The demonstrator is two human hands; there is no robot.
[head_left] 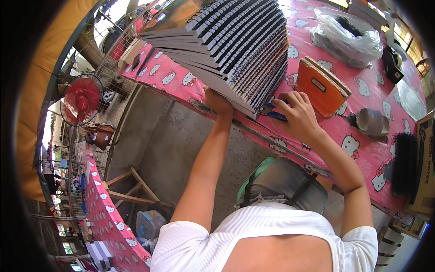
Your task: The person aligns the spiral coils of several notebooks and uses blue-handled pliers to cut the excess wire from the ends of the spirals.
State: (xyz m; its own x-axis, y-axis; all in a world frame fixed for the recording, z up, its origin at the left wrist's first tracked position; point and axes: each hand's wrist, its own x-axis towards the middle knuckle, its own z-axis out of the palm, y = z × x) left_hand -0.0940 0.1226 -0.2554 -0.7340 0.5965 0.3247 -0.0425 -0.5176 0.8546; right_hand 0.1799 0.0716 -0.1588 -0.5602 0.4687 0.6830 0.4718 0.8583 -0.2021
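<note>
A tall stack of spiral notebooks (244,54), bound with black and metallic coils, stands at the table's near edge. My left hand (219,101) is against the lower part of the stack, beside the page edges. Most of its fingers are hidden by the notebooks. Closed around blue-handled pliers (275,115), my right hand (297,113) is at the near end of the lowest coils. The jaws of the pliers are beside the coil end; whether they grip the wire is too small to tell. Just right of the stack stands an orange pouch-like item (320,88) with worn edges.
A pink patterned cloth (350,146) covers the table. Rightward are a plastic bag (346,41), a grey cylindrical item (372,121), black coils (404,163) and a cardboard box (425,163). A stool (285,183) is below me, and a red fan (81,100) stands at left.
</note>
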